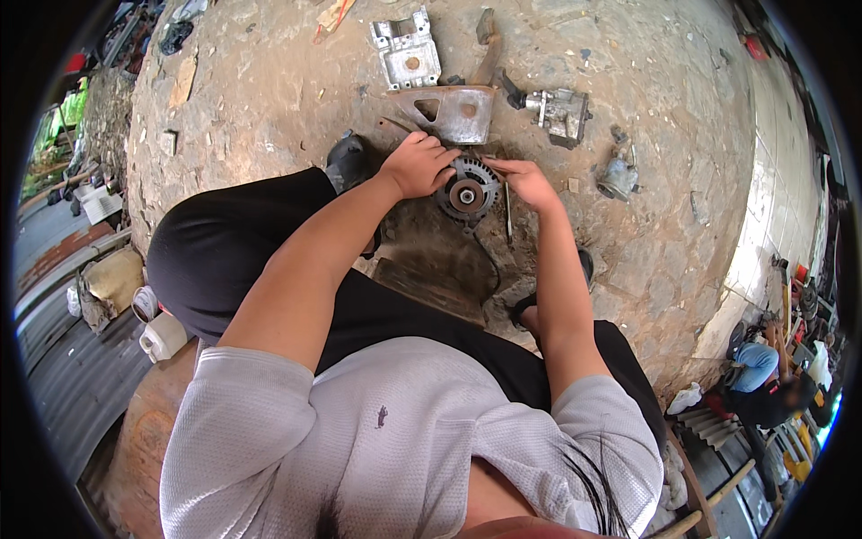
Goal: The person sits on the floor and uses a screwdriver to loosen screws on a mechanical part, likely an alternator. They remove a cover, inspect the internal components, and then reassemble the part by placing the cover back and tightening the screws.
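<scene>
A round alternator with a finned housing and a pulley in its middle sits on the ground between my lower legs. My left hand is closed around its upper left side, fingertips on the housing. My right hand is at the upper right of the alternator, its fingers stretched out toward the top edge; whether the fingertips touch it is too small to tell. Below that hand a thin metal rod stands close beside the alternator. Just beyond my hands lies a grey metal bracket with cut-out holes.
Farther off lie a silver metal housing, a hammer and a cast metal part. Another metal part rests to the right. A white jug stands at left. One person sits at far right.
</scene>
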`<state>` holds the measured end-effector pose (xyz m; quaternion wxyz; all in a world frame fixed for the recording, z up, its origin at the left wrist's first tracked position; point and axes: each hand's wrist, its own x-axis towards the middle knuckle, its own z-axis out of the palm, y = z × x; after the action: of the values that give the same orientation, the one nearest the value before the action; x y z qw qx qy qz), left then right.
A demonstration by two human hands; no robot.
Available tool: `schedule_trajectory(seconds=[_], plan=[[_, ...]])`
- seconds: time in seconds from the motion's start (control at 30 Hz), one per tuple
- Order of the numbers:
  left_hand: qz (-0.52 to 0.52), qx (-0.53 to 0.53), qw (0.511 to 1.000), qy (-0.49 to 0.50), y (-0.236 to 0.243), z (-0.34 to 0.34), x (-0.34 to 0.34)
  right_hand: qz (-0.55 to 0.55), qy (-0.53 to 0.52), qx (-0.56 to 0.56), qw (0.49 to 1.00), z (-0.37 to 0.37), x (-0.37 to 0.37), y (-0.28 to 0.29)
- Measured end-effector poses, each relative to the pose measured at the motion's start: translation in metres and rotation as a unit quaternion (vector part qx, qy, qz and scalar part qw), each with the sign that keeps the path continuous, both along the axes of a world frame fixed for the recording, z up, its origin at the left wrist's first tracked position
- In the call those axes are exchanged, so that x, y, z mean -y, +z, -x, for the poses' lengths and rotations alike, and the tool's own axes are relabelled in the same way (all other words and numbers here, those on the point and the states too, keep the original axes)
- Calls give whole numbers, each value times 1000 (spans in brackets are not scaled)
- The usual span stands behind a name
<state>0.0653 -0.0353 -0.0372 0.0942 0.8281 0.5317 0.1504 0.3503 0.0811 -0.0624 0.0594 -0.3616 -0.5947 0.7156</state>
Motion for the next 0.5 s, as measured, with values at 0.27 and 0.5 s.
schedule_trajectory(seconds=[0.27,0.5], plan=[[5,-1,1000,-4,1,0,-1,-45,-18,-7,999,13,11,17],[5,-5,1000,-3,2,0,0,62,-35,-26,997,10,-1,22]])
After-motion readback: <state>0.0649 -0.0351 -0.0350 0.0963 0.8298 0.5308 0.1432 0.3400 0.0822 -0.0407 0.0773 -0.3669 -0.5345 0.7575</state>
